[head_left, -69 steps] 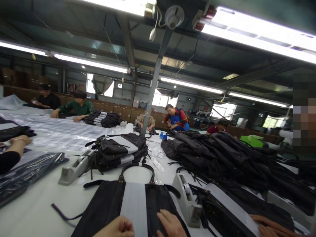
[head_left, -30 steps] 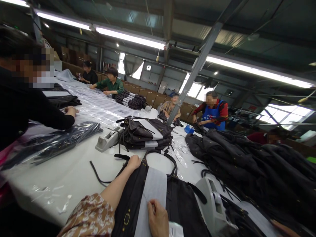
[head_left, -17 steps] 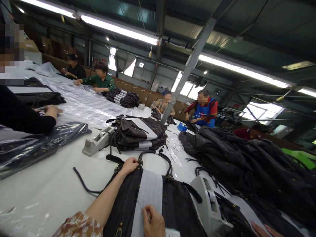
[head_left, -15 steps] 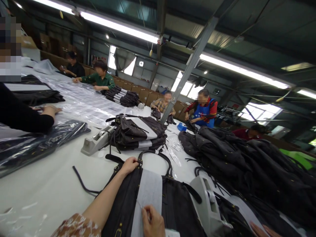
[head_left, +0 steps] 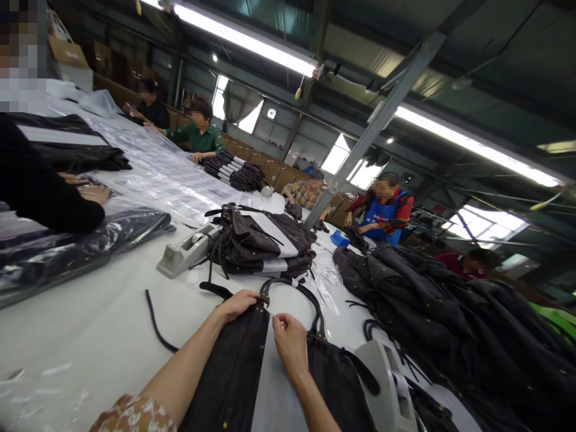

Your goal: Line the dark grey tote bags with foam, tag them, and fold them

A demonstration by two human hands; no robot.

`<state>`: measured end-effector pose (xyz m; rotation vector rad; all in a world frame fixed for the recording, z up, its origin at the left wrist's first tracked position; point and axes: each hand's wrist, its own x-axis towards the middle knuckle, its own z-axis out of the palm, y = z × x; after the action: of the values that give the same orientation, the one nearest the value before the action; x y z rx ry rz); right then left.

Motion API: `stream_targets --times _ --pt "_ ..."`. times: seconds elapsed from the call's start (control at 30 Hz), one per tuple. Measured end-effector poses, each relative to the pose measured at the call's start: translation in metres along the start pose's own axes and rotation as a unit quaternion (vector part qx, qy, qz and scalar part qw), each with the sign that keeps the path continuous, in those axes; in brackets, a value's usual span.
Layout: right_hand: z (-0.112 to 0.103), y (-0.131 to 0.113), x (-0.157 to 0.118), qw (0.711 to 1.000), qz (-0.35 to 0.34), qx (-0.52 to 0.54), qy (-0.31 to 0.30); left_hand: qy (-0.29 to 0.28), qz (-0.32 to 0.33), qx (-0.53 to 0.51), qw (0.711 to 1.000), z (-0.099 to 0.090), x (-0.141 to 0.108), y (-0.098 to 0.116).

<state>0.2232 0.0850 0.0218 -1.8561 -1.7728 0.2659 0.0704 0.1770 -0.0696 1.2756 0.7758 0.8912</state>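
A dark handbag (head_left: 234,366) lies flat on the white table before me, a pale paper band (head_left: 275,390) down its middle. Its looped handle (head_left: 310,294) points away from me. My left hand (head_left: 240,304) pinches the bag's top edge at the left base of the handle. Just right of it, my right hand (head_left: 290,342) is closed above the paper band, thumb and fingertips together. Whatever sits between those fingertips is too small or hidden to make out. A loose dark strap (head_left: 157,327) extends left from the bag.
Tape dispensers stand left (head_left: 186,252) and right (head_left: 389,381) of the bag. Beyond it is a stack of banded bags (head_left: 265,240); a large heap of dark bags (head_left: 441,312) fills the right. A co-worker's sleeved arm (head_left: 49,186) reaches over plastic-wrapped goods (head_left: 90,240) at left.
My right hand has moved up along the paper band towards the handle, near my left hand. A thin pale strand at its fingers no longer shows. The co-worker's hand at lower right has left view.
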Motion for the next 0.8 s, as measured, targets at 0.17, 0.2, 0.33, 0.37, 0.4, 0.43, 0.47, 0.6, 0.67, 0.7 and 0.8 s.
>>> stream_targets --times 0.17,0.2,0.33,0.37,0.4,0.43,0.47,0.6,0.67,0.7,0.8 --pt "0.038 -0.012 0.018 0.994 0.006 -0.112 -0.003 -0.003 0.014 -0.028 1.0 -0.002 0.0 0.0" --pt "0.045 -0.014 0.019 0.992 0.006 -0.129 0.0 0.0 0.017 -0.03 0.999 -0.003 0.0 0.0" --pt "0.065 -0.016 0.024 0.989 -0.013 -0.145 0.012 0.015 0.025 -0.009 1.0 -0.001 0.0 0.002" --pt "0.068 -0.015 0.024 0.99 -0.017 -0.139 0.015 0.022 0.022 0.005 1.0 0.0 0.0 0.002" --pt "0.07 -0.013 0.024 0.991 -0.019 -0.131 0.02 0.03 0.016 0.021 0.999 0.0 0.001 0.002" --pt "0.072 -0.012 0.024 0.992 -0.021 -0.122 0.025 0.039 0.01 0.038 0.998 0.001 0.002 0.001" --pt "0.074 -0.01 0.023 0.993 -0.022 -0.113 0.032 0.048 0.004 0.056 0.997 0.001 0.003 -0.001" --pt "0.077 -0.005 0.022 0.994 -0.019 -0.088 0.055 0.092 -0.009 0.124 0.988 -0.002 0.009 -0.011" --pt "0.078 -0.003 0.022 0.995 -0.015 -0.078 0.064 0.114 -0.011 0.153 0.982 -0.003 0.011 -0.015" --pt "0.079 -0.002 0.022 0.995 -0.013 -0.074 0.067 0.124 -0.012 0.164 0.979 -0.003 0.012 -0.016" --pt "0.082 0.002 0.023 0.994 -0.014 -0.084 0.065 0.147 -0.012 0.187 0.971 0.0 0.011 -0.015"
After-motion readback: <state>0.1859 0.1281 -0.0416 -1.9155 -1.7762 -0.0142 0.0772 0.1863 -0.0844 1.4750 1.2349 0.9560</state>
